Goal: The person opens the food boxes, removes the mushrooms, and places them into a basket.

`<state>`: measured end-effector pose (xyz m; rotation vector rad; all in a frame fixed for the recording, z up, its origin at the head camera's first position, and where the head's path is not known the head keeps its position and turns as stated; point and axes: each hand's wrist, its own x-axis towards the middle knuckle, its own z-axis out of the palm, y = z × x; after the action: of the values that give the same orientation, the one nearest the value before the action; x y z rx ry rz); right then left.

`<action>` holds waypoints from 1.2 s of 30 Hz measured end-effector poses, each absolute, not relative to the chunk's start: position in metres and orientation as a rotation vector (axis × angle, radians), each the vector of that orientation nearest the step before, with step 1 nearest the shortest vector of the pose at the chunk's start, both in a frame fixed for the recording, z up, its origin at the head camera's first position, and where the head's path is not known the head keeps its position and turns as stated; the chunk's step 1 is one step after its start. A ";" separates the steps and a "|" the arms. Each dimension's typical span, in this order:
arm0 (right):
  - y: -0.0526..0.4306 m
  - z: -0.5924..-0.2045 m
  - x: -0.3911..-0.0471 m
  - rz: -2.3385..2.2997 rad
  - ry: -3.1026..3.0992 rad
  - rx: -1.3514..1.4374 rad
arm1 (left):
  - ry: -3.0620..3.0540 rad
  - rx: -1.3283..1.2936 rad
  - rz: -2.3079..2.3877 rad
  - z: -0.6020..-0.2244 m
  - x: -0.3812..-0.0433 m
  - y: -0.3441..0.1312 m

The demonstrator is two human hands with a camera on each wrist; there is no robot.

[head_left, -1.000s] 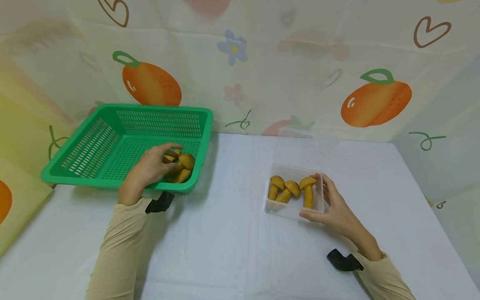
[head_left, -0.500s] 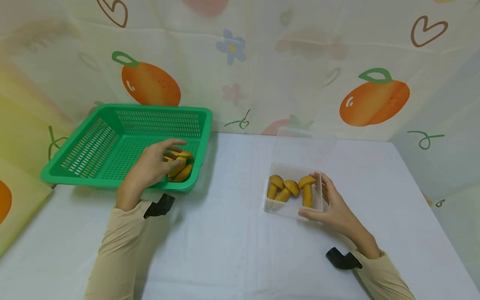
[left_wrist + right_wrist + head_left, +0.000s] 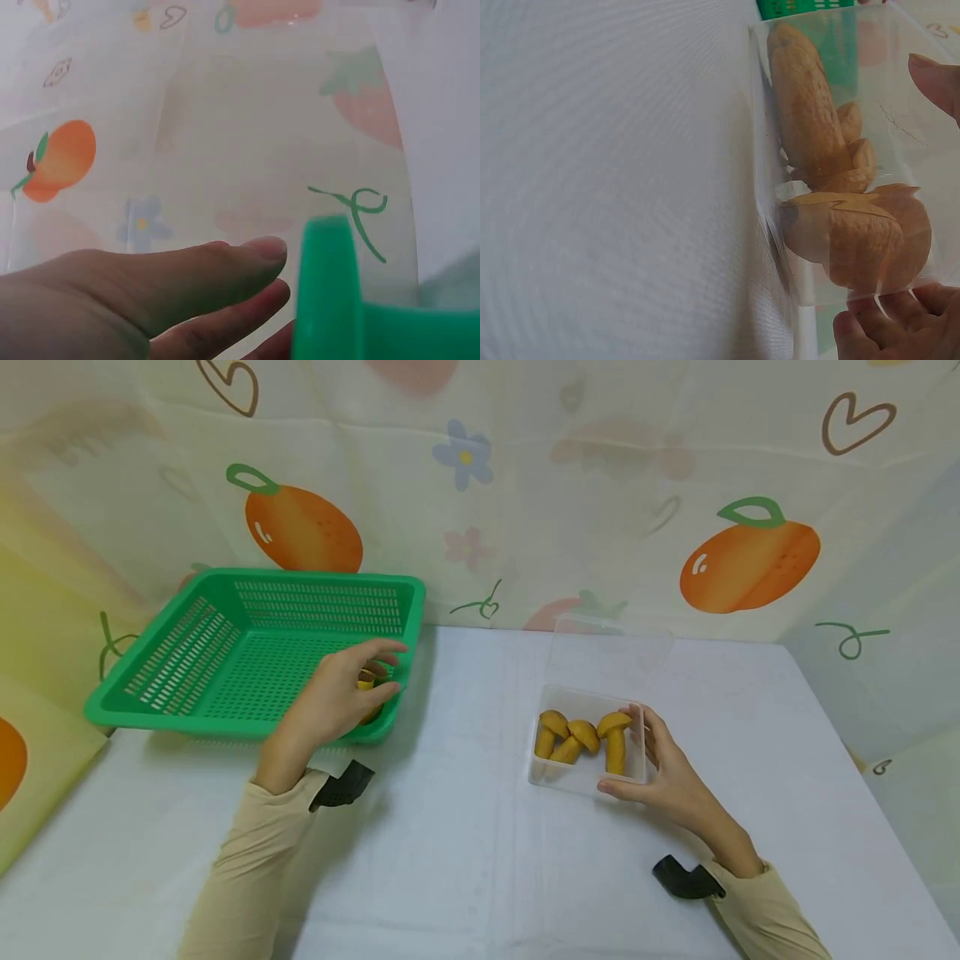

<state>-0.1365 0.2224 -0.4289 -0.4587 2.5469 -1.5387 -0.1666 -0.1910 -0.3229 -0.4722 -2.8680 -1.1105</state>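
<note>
My left hand (image 3: 333, 697) is over the right end of the green basket (image 3: 258, 568), thumb and fingers spread apart. Yellow-brown mushrooms (image 3: 366, 684) show between and below its fingers, mostly covered by the hand. In the left wrist view, the hand (image 3: 202, 296) is near the basket's rim (image 3: 328, 285), with no mushroom visible there. My right hand (image 3: 667, 777) grips the right end of a clear plastic box (image 3: 551, 774), thumb at the front and fingers round the far side. Three toy-like mushrooms (image 3: 615, 747) lie in the box. The right wrist view shows them through its wall.
The box's clear lid (image 3: 611, 652) stands raised behind it, against the fruit-print backdrop (image 3: 525, 502). A white cloth covers the table (image 3: 465, 827) between basket and box.
My left hand has shifted right over the basket, from beside the mushrooms to above them, now covering most of them. The right hand and box stay as they were.
</note>
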 end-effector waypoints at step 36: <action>0.222 -0.434 -0.135 -1.583 2.570 -0.523 | -2.818 -0.824 -0.988 -0.335 -0.164 -0.096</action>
<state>-0.1353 0.2224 -0.4337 -0.5233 2.5698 -1.5831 -0.1644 -0.0959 -0.3347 -0.8239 -2.8177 -0.9883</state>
